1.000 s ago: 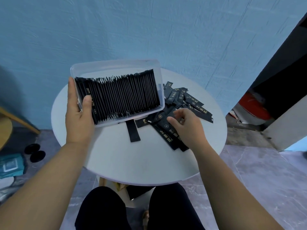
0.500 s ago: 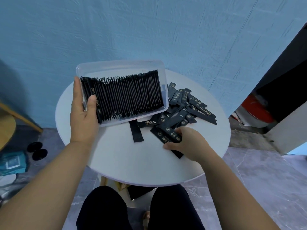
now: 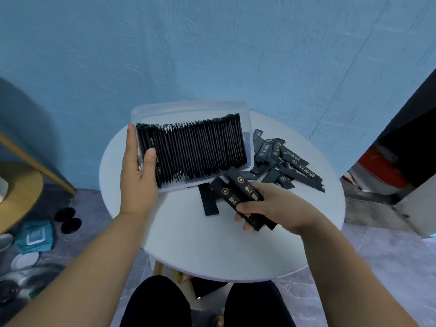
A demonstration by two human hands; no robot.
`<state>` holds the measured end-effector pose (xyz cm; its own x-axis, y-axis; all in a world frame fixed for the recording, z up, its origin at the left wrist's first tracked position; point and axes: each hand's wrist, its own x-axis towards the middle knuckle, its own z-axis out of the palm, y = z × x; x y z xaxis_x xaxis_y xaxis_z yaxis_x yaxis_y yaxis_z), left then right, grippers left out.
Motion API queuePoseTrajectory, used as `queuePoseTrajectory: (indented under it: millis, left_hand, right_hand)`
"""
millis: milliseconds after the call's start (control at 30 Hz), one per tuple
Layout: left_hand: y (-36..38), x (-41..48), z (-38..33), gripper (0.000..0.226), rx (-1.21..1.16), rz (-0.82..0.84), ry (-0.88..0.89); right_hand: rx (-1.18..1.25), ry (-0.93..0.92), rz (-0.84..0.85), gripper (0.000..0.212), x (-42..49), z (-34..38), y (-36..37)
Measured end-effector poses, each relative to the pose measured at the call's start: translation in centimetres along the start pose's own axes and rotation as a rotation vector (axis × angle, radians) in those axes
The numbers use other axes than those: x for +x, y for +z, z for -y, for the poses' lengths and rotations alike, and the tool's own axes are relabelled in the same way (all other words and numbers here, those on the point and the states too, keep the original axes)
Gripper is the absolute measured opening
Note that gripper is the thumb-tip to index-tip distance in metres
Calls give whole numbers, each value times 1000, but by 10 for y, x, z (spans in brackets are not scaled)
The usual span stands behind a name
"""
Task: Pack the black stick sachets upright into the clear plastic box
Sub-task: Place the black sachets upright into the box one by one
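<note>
The clear plastic box [image 3: 188, 108] is tilted toward me above the round white table [image 3: 212, 251], with a dense row of black stick sachets [image 3: 198, 149] standing in it. My left hand [image 3: 139, 178] grips the box's left end, thumb pressed against the packed row. My right hand [image 3: 266, 208] holds a small bunch of black sachets [image 3: 238, 192] with gold print, just below the box's near right corner. A loose pile of sachets [image 3: 285, 161] lies on the table to the right of the box. One sachet [image 3: 208, 200] lies face down below the box.
A blue wall stands close behind the table. On the floor at left are a wooden stool [image 3: 21, 185], a teal packet [image 3: 35, 237] and two black discs [image 3: 68, 219]. A red object [image 3: 379, 168] sits in the dark opening at right. My knees [image 3: 205, 303] are under the table's near edge.
My right hand picked up a bunch of sachets from the pile and lifted them toward the box's near right corner. The left hand keeps holding the box.
</note>
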<state>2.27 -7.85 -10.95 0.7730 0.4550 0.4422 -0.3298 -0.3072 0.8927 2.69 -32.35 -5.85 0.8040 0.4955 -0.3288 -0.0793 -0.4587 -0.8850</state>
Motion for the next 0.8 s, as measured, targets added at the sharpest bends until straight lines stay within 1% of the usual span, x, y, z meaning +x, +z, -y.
queuePoseTrajectory:
  millis: [100,200,267,367,400,500,567,667,800]
  left_hand:
    - [0,0,-1,48,-16,-2,3]
    - [0,1,1,47,-11,-1,-1]
    - [-1,2,3,48,-8,-3,-1]
    - [-1,3,2,48,-19,-2,-12]
    - [-1,3,2,48,-21,-3,-15]
    - [0,3,3,48,-35,-3,-17]
    - [0,3,3,48,-41,0,-11]
    - [1,3,4,49,-54,4,-1]
    - [0,4,8,49,-42,12,12]
  right_hand:
    - [41,-4,-39,12,11,2,4]
    - [84,-36,-18,23,14,4,5]
    - [105,-40,7,22,15,5,5]
    - [120,-22,64,7,14,1,2]
    - [114,-18,99,6,13,1,2]
    - [73,1,228,12,9,2,1]
    - [74,2,267,19,9,3,1]
    - [100,-8,219,22,11,4,3]
    - [237,-92,106,6,17,12,10]
